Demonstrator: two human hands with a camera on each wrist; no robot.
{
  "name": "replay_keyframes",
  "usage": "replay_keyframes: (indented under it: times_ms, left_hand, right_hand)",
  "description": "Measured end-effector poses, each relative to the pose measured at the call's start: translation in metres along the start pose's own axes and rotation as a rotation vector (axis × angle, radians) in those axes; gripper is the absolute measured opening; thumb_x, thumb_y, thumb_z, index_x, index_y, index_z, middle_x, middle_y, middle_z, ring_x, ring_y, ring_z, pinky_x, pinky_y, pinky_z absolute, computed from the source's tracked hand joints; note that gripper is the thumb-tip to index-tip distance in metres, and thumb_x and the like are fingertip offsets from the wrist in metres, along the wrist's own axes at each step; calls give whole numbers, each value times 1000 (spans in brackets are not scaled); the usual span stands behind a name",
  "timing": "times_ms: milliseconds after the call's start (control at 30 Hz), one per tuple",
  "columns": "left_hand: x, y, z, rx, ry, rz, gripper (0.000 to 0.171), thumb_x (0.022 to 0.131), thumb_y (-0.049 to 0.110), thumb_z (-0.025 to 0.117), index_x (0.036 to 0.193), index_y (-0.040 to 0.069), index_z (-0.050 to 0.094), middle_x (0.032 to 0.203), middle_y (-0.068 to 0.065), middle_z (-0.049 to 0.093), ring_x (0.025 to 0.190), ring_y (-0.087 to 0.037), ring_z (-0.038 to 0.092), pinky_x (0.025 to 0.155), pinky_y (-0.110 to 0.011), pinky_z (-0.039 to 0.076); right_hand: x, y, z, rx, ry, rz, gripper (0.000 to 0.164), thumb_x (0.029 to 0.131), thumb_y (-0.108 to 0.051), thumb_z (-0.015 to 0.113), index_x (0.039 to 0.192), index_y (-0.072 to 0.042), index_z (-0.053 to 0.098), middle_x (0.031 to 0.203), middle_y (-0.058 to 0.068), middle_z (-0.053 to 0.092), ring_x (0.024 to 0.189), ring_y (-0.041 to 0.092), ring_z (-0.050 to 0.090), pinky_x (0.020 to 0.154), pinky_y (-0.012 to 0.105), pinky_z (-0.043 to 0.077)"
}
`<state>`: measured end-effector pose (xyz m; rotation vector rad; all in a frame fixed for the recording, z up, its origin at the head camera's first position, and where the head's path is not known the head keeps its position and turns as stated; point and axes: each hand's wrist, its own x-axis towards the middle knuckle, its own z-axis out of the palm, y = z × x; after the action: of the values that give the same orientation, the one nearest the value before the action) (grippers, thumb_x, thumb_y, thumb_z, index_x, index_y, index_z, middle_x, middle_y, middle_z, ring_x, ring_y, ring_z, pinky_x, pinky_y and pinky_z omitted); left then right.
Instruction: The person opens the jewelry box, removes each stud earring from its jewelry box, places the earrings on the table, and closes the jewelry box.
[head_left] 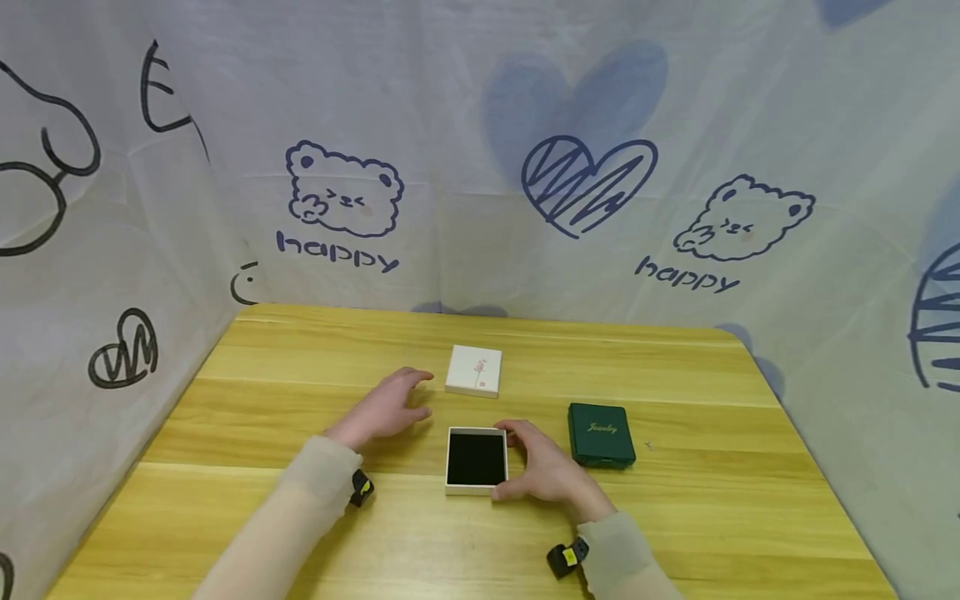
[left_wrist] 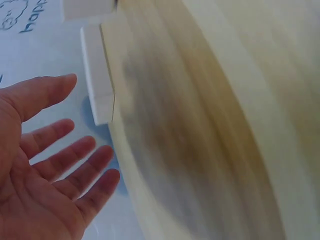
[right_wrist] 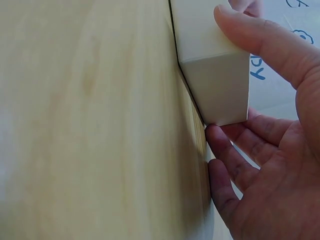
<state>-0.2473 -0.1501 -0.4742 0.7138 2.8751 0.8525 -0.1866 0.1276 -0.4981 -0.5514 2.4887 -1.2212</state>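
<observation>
A shallow white gift box bottom (head_left: 476, 491) with a black lining sits on the table, its inside facing up. My right hand (head_left: 546, 468) grips its right side, the thumb at the near corner and the fingers at the far one. In the right wrist view the thumb lies on one white wall of the box (right_wrist: 215, 90) and fingertips meet another. My left hand (head_left: 384, 407) hovers over the table with its fingers spread, holding nothing. Just beyond its fingertips lies the white box lid (head_left: 468, 372), printed with a small pink flower.
A dark green box marked "Jewelry" (head_left: 602, 435) lies right of my right hand. Beside it is a tiny shiny item (head_left: 648, 445). White cloth printed with bears and hearts (head_left: 450, 225) hangs behind and beside the wooden table (head_left: 465, 550).
</observation>
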Motion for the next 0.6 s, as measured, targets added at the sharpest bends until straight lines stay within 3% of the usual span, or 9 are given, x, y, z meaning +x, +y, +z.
replay_keyframes:
  times_ms: [233,600]
  left_hand:
    - [18,8,12,62,-36,50,56,82,20,67,130,2,46,131,-14,44,120,-29,40,100,-41,29]
    - [32,6,23,144,-81,52,51,86,26,62,132,8,48,140,-11,35,127,-27,33,103,-40,25]
  right_hand:
    - [0,0,0,-4,4,-6,91,58,-35,85,134,-17,40,122,-2,46,111,22,43,94,44,33]
    - [0,-1,1,4,9,9,92,56,-34,86,133,-18,40,121,-2,46,110,21,44,94,44,33]
